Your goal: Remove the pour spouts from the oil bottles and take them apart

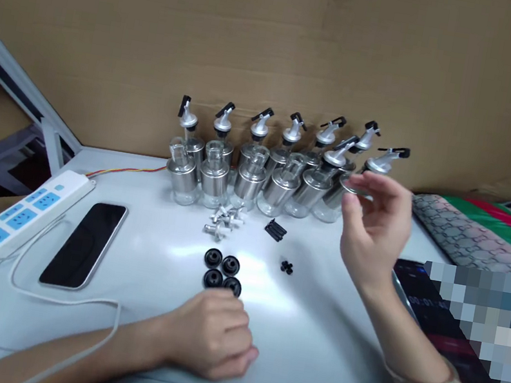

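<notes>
Your glass bottles [250,182] stand in 2 rows along the worktop [149,265]'s back edge, 8 wearing silver pourers [259,129]. Near them your right hand [374,234] is loosely spread; your left hand [213,333] makes a fist near the front edge. Brown cardboard [261,42] rises behind.

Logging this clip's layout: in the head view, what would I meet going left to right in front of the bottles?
Power strip, phone, black discs, black strips, small black caps, right hand, dark screen.
</notes>
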Tool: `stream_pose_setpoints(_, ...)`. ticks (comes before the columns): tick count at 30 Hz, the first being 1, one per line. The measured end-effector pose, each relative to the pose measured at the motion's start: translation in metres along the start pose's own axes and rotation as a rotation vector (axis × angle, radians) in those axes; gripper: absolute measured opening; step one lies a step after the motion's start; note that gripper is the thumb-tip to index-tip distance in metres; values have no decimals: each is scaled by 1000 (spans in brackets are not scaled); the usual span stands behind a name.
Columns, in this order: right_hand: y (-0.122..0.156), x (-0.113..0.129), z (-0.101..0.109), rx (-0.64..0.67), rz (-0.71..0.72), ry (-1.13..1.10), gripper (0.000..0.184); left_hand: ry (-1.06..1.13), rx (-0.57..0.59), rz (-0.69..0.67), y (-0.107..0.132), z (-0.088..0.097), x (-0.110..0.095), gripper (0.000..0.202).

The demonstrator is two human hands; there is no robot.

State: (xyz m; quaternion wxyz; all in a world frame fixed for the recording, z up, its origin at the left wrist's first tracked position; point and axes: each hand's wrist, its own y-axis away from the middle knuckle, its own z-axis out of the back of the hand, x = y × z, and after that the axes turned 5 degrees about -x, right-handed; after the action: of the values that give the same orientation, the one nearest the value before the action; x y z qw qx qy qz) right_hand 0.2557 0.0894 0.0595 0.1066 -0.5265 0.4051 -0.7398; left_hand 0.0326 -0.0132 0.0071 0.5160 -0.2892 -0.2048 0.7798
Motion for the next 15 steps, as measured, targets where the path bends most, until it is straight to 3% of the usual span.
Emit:
stream_pose_setpoints(4,-29,-30,-9,-25,-84,21,35,0,220,-69,11,-19,-12,26)
stream_pose_setpoints(8,-45,-53,-19,95,-146,27,33,31,395,24,9,-17,-11,18)
stream_pose_setpoints(15,-50,-66,-18,205,-123,1,41,66,404,66,5,-13,-9,19)
